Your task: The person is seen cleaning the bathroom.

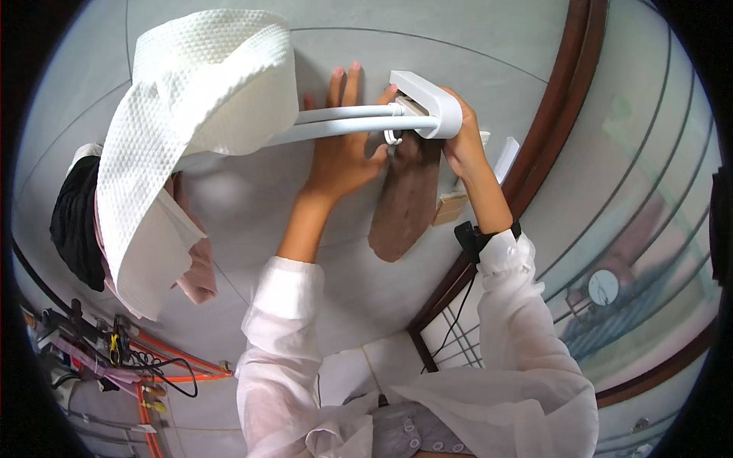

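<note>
A white double-bar towel rack (355, 123) crosses the grey tiled wall in front of me. My left hand (343, 157) lies behind its bars with the fingers spread up the wall, its thumb close to a small white hook (392, 137). My right hand (467, 134) grips the rounded white end bracket (444, 111) from its outer side. Below the bracket hangs a brown cloth-like piece (404, 200); how it is held cannot be made out. A white textured towel (212, 86) drapes over the rack's left part and hides that end.
Black cloth (77, 223) and pink cloth (200, 272) hang at the left. A dark wooden window frame (535, 163) with a barred pane runs along the right. Low on the left are orange tubes (189, 376), a black cable (194, 386) and yellow-handled tools (114, 346).
</note>
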A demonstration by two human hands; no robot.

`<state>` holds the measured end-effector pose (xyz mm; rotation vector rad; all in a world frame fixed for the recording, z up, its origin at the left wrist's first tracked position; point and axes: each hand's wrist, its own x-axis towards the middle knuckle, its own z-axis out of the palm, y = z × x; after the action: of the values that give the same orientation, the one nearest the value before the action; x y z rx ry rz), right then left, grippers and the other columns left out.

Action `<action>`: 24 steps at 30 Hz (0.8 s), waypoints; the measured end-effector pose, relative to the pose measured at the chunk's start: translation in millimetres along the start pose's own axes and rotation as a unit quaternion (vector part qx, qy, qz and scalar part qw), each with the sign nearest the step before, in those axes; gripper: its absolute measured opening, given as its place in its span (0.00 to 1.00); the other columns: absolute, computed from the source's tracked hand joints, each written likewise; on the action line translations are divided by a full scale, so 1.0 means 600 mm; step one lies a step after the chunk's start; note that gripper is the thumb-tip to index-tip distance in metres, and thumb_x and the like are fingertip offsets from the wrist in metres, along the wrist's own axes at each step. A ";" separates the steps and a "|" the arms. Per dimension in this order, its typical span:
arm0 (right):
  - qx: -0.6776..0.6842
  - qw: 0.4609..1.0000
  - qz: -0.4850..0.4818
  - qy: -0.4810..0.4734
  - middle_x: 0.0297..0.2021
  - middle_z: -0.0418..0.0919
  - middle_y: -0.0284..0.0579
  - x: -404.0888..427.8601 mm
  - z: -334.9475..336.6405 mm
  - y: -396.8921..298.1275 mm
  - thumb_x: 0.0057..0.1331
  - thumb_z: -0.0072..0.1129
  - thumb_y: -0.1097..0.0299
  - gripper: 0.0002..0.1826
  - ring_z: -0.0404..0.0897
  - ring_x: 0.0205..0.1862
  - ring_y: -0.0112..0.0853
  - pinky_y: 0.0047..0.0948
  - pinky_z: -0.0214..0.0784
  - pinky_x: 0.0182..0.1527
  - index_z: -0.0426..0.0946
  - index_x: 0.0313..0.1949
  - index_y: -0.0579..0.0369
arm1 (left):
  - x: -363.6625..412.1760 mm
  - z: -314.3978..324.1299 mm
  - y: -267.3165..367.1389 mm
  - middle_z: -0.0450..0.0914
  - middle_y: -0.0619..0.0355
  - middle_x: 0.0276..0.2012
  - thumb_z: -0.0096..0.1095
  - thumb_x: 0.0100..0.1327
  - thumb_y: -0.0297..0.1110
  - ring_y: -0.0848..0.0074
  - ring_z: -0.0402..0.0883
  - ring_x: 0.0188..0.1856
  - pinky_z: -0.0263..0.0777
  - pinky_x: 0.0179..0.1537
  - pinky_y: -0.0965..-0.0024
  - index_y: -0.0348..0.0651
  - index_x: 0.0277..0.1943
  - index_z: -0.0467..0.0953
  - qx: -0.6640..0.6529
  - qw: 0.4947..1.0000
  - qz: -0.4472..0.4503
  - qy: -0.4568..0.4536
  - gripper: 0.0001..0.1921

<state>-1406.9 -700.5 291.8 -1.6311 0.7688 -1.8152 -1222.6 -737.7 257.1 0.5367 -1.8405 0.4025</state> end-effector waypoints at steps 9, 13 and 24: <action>-0.029 0.993 0.090 0.065 0.41 0.77 0.46 0.014 -0.003 -0.015 0.62 0.48 0.75 0.16 0.77 0.42 0.27 0.22 0.70 0.42 0.72 0.50 0.67 | 0.001 0.000 -0.002 0.43 0.50 0.69 0.66 0.44 0.37 0.59 0.36 0.71 0.30 0.61 0.35 0.67 0.64 0.61 0.005 1.000 0.012 -0.005 0.40; -0.003 0.994 0.105 -0.014 0.41 0.77 0.46 0.021 -0.011 -0.024 0.62 0.49 0.75 0.15 0.76 0.44 0.28 0.24 0.68 0.47 0.72 0.48 0.69 | 0.000 0.001 -0.008 0.43 0.50 0.69 0.66 0.43 0.37 0.59 0.36 0.71 0.31 0.61 0.35 0.67 0.64 0.60 0.007 1.000 0.008 0.005 0.41; -0.025 0.994 0.103 0.027 0.40 0.77 0.46 0.023 -0.007 -0.023 0.62 0.48 0.77 0.13 0.76 0.43 0.28 0.25 0.68 0.46 0.73 0.45 0.70 | 0.000 0.003 -0.001 0.43 0.50 0.70 0.68 0.42 0.39 0.58 0.36 0.71 0.29 0.61 0.35 0.66 0.64 0.60 0.011 1.000 0.011 0.002 0.42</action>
<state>-1413.0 -701.6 311.0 -1.4792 0.9753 -1.7118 -1223.6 -738.8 256.8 0.5302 -1.8419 0.4391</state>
